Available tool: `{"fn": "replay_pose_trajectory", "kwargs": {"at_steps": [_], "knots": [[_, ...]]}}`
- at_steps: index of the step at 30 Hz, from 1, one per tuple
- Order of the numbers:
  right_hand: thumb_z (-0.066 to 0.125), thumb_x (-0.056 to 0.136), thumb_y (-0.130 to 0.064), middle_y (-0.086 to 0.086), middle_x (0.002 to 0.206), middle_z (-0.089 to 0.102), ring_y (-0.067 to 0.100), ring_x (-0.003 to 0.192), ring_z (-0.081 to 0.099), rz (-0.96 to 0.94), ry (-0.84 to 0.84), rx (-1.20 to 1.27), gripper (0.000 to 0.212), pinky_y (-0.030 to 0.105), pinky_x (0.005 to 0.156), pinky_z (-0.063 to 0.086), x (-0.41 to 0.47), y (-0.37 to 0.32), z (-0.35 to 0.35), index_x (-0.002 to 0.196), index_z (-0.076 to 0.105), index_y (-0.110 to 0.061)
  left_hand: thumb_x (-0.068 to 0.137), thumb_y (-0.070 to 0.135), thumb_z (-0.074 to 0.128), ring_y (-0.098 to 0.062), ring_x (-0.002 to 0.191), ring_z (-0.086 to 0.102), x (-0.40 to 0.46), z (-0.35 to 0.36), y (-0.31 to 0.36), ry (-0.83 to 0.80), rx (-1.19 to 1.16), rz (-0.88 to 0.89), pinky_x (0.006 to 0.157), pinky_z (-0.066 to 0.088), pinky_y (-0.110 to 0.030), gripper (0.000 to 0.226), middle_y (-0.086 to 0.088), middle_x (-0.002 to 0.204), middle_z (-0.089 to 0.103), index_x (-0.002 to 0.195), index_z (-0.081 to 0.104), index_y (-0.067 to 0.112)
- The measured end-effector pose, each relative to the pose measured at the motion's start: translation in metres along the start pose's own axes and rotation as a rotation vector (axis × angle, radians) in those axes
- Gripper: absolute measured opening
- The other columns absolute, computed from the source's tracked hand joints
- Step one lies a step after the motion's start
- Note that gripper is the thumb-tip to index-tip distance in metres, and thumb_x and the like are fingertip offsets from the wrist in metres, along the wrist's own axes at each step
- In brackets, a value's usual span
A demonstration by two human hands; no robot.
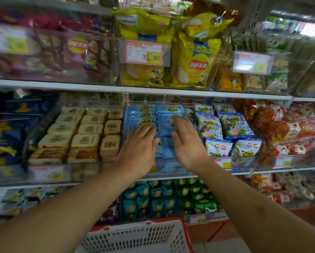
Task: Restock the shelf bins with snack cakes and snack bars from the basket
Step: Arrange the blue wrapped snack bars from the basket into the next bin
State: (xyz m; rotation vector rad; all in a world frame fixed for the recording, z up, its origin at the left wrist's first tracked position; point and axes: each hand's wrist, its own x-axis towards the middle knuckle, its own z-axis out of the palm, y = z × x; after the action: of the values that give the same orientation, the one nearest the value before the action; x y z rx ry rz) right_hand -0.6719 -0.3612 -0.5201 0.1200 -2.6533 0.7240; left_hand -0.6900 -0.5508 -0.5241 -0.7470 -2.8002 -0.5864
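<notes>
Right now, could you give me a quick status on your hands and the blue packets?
Left hand, right hand flat, open on blue packets. Packets in clear bin. Nothing blocking.

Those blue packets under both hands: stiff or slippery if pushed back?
The blue packets look like glossy film, so they probably slide easily. They lie overlapped in the clear bin, likely soft and light. The left hand and right hand press them flat.

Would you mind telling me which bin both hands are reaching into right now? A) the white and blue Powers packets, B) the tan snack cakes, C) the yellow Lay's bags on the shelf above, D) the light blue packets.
D: the left hand and right hand both lie with straight fingers on the light blue packets, in the clear bin between the tan cakes and the Powers packets.
</notes>
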Motion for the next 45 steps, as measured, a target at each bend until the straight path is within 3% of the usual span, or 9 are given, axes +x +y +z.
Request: {"fn": "replay_pose_trajectory", "kwargs": {"at_steps": [8,13,17,21,29,32,36,42,45], "knots": [[0.052,0.101,-0.015,0.008,0.136,0.049,0.025,0.126,0.041,-0.058,0.173,-0.082,0.04,0.047,0.106,0.045,-0.07,-0.057,-0.003,0.14,0.047,-0.009,0.109,0.027,0.039,-0.015,0.144,0.036,-0.086,-0.024,-0.015,0.186,-0.079,0.039,0.12,0.036,-0.038,0.044,0.005,0.156,0.039,0.151,0.048,0.016],[0.046,0.1,-0.021,0.01,0.16,0.03,0.031,0.15,0.023,-0.262,-0.109,-0.065,0.056,0.048,0.122,0.031,-0.071,-0.151,0.056,0.154,0.033,-0.011,0.101,0.022,0.052,-0.026,0.141,0.038,-0.122,-0.045,-0.09,0.182,0.046,-0.066,0.119,0.037,-0.044,0.056,-0.001,0.157,0.035,0.156,0.039,0.019],[0.046,0.099,-0.034,0.01,0.172,-0.005,0.035,0.159,-0.011,-0.203,-0.312,-0.122,0.075,0.055,0.129,0.011,-0.043,-0.194,0.099,0.163,0.006,-0.03,0.105,0.045,0.041,-0.033,0.157,-0.011,-0.126,-0.061,-0.132,-0.019,0.219,-0.309,0.128,0.008,-0.051,0.076,0.002,0.171,-0.015,0.164,-0.005,0.037],[0.031,0.103,-0.051,0.012,0.169,-0.028,0.04,0.153,-0.031,-0.075,-0.47,-0.386,0.076,0.053,0.126,-0.015,-0.025,-0.201,0.122,0.161,-0.016,-0.041,0.105,0.059,0.026,-0.039,0.153,-0.027,-0.13,-0.06,-0.147,-0.138,0.271,-0.357,0.126,-0.008,-0.057,0.076,-0.004,0.167,-0.032,0.157,-0.026,0.042],[0.039,0.094,-0.042,0.012,0.169,0.013,0.036,0.157,0.004,-0.05,-0.338,-0.161,0.072,0.053,0.127,0.011,0.005,-0.203,0.117,0.161,0.015,-0.032,0.089,0.06,-0.004,-0.042,0.153,0.01,-0.114,-0.071,-0.152,-0.064,0.265,-0.355,0.125,0.014,-0.055,0.078,-0.01,0.17,0.012,0.162,0.014,0.038],[0.04,0.099,-0.034,0.013,0.172,-0.003,0.037,0.158,-0.009,0.046,-0.402,-0.156,0.076,0.052,0.129,0.003,0.031,-0.203,0.12,0.165,0.004,-0.022,0.102,0.058,0.006,-0.039,0.157,0.001,-0.1,-0.07,-0.162,-0.065,0.293,-0.331,0.128,0.006,-0.053,0.066,-0.008,0.172,0.002,0.164,0.01,0.035],[0.036,0.101,-0.045,0.015,0.171,-0.018,0.036,0.157,-0.017,0.173,-0.577,-0.236,0.083,0.053,0.128,-0.005,0.047,-0.206,0.128,0.165,-0.01,-0.019,0.076,0.07,-0.02,-0.036,0.158,-0.011,-0.095,-0.065,-0.167,-0.198,0.32,-0.333,0.127,-0.005,-0.051,0.094,-0.011,0.173,-0.01,0.163,-0.012,0.035],[0.039,0.096,-0.038,0.018,0.17,0.002,0.041,0.156,0.001,0.196,-0.467,-0.222,0.076,0.054,0.127,0.01,0.076,-0.212,0.129,0.164,0.016,-0.012,0.101,0.057,0.026,-0.034,0.148,0.023,-0.076,-0.078,-0.163,-0.044,0.197,-0.336,0.123,0.017,-0.05,0.056,-0.007,0.161,0.03,0.154,0.03,0.041],[0.039,0.096,-0.038,0.013,0.171,-0.017,0.035,0.158,-0.017,0.214,-0.499,-0.182,0.085,0.053,0.129,0.0,0.098,-0.209,0.138,0.166,-0.004,-0.019,0.098,0.069,0.017,-0.035,0.156,0.007,-0.06,-0.074,-0.174,-0.106,0.219,-0.335,0.127,0.007,-0.053,0.066,-0.006,0.171,0.01,0.16,0.003,0.05]]}}
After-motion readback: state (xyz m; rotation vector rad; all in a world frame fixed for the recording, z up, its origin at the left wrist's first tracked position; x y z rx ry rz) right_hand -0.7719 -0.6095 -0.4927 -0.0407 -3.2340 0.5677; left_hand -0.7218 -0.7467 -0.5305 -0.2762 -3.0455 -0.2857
